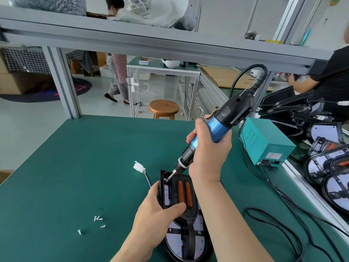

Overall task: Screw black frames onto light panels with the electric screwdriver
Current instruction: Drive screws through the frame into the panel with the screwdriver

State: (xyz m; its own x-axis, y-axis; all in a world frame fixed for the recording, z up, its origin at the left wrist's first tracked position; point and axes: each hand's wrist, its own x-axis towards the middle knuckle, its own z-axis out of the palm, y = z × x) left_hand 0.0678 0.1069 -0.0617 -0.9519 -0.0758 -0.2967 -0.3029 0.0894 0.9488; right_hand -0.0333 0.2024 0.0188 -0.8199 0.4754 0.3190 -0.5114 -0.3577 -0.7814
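Holding the screwdriver (217,125) tight, the right hand (207,152) wraps its fingers round the blue part, and the tool leans down to the left. Its thin tip touches the far left corner of the black frame (189,216). The frame lies on top of the panel (175,241), and both lie flat on the green table (75,167), near the person and a bit right of the middle. The left hand (156,210) grips the left side of the frame, with the thumb pressed on top beside two orange strips (181,192). A white plug (139,165) on a short wire lies on the table just past the frame's far left corner. A few small screws (98,218) lie loose on the table, left of the left hand and apart from it. A blue-green box (264,140) sits on the right side of the table, and black cords (269,168) run from it along the table. A pile (332,178) of more panels lies right of the table's edge. A wooden stool (164,107) stands on the floor past the table. Another person (332,76) in a black top is at the far right.
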